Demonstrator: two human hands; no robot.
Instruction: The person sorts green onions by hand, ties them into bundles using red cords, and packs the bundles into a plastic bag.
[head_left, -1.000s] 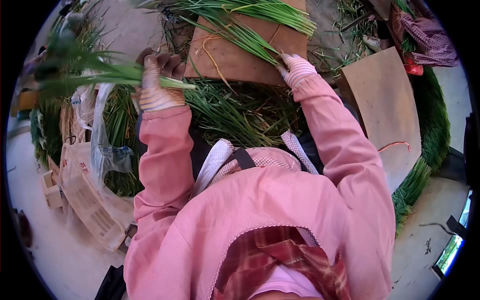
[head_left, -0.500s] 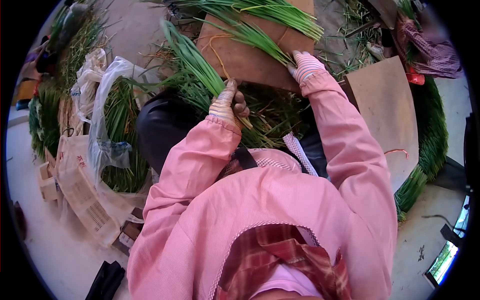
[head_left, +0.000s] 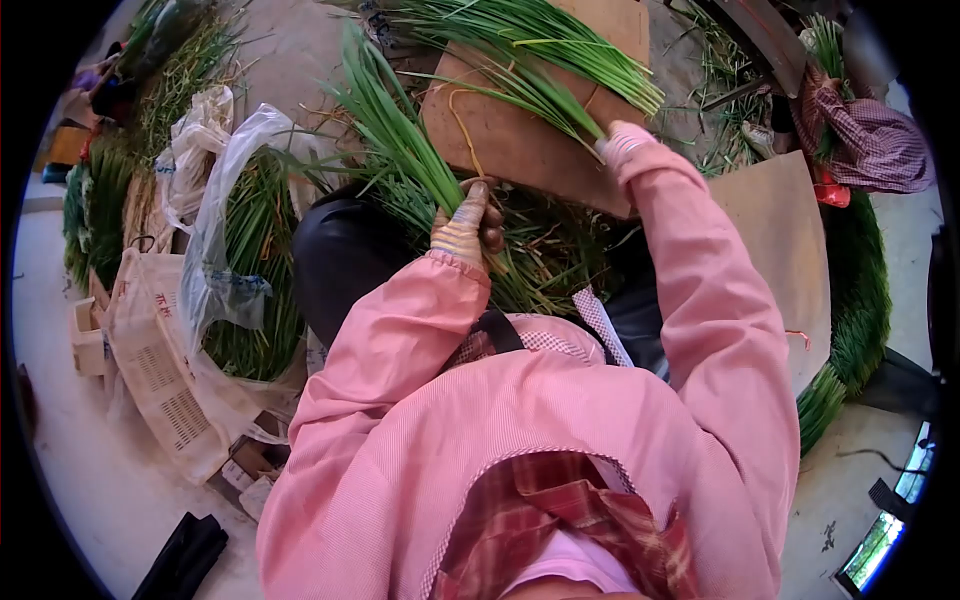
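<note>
My left hand (head_left: 464, 225), in a striped glove with bare-looking fingertips, is closed around a bunch of garlic chives (head_left: 400, 140). The leaves fan out up and to the left. A thin yellowish strand (head_left: 466, 132) curves up from beside the thumb over the brown board. At the board's right side, my right hand (head_left: 625, 142) grips the stalk ends of a smaller bunch of chives (head_left: 560, 100); its fingers are partly hidden. More chives (head_left: 560, 40) lie in a pile just beyond, across the brown board (head_left: 480, 80).
Loose leaves and trimmings (head_left: 545, 260) lie between my knees. On the left stand a clear plastic bag (head_left: 215, 250) of greens and a cream plastic crate (head_left: 165, 370). A second board (head_left: 775, 230) leans at the right, beside stacked greens (head_left: 865, 290). A checked cloth (head_left: 870, 145) hangs farther back.
The view has shifted a little, so the board and bags appear lower and mostly rightward. The smaller bunch at my right hand is blurred by motion. My left hand keeps its hold.
</note>
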